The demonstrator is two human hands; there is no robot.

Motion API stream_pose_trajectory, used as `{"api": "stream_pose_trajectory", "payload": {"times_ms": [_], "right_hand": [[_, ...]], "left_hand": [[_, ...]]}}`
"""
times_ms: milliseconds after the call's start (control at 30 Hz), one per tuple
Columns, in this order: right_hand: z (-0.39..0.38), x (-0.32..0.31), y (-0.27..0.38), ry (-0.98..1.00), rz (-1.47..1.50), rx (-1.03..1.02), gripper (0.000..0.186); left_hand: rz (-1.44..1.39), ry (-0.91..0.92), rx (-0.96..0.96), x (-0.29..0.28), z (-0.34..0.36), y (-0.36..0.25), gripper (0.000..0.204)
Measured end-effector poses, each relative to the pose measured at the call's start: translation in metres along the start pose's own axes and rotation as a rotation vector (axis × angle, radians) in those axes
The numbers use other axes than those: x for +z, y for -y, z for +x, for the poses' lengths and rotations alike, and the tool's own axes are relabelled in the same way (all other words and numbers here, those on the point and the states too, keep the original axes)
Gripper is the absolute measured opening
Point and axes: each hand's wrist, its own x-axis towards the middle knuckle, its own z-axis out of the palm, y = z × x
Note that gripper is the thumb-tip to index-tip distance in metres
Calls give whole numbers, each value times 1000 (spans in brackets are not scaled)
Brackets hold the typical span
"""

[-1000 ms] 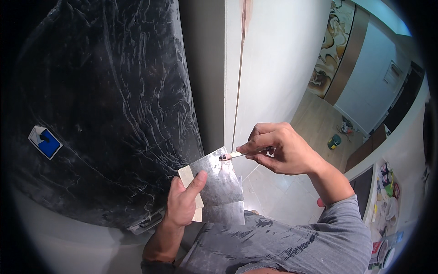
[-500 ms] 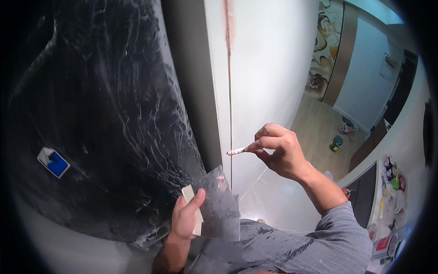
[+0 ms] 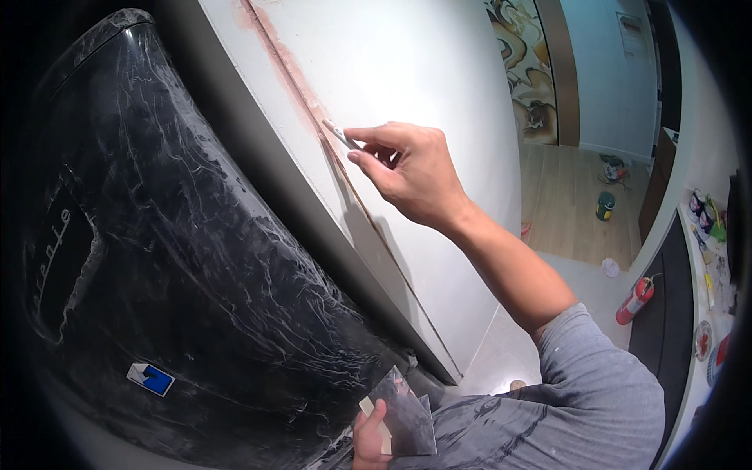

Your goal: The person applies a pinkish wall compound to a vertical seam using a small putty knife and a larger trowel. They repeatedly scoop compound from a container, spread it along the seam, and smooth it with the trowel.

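My right hand [image 3: 419, 168] pinches a short, slim, pale putty tool [image 3: 341, 136] between thumb and fingers. The tool's tip meets or nearly meets a dark seam [image 3: 374, 223] running down the white wall panel [image 3: 407, 78]. Reddish-brown filler [image 3: 286, 63] is smeared along the seam's upper part. Low in the picture, my left hand [image 3: 368, 442] grips a wide metal plastering blade [image 3: 413, 423] by its cream-coloured handle, thumb on top. The blade's face carries greyish and pinkish smears. The left wrist is cut off by the lower edge.
On the left stands a large black appliance [image 3: 196, 274] wrapped in crinkled film, a blue-and-white sticker [image 3: 151, 380] on it. To the right are a red fire extinguisher [image 3: 635, 300], a dark green tub [image 3: 605, 205] on the wooden floor and a cluttered shelf [image 3: 709, 258].
My right hand has gone up and leftward with the putty tool, to the seam's filled stretch. The view has tilted and shifted. My left hand, with the blade, now sits lower in the picture.
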Motion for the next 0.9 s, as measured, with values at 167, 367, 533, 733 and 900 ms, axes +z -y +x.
{"api": "stream_pose_trajectory", "payload": {"times_ms": [167, 367, 533, 733, 900], "right_hand": [[15, 7, -2, -46, -16, -64, 26], [28, 16, -3, -32, 33, -94, 25], [30, 18, -1, -22, 19, -107, 23], [18, 10, 6, 85, -15, 43, 23], [-4, 8, 3, 122, -10, 98, 21]], "left_hand": [[-64, -198, -66, 2, -11, 6, 43], [-110, -176, -51, 3, -10, 2, 48], [-35, -127, -100, 16, -12, -3, 47], [8, 27, -85, 11, -6, -2, 44], [-3, 158, -88, -18, 5, 14, 37]]}}
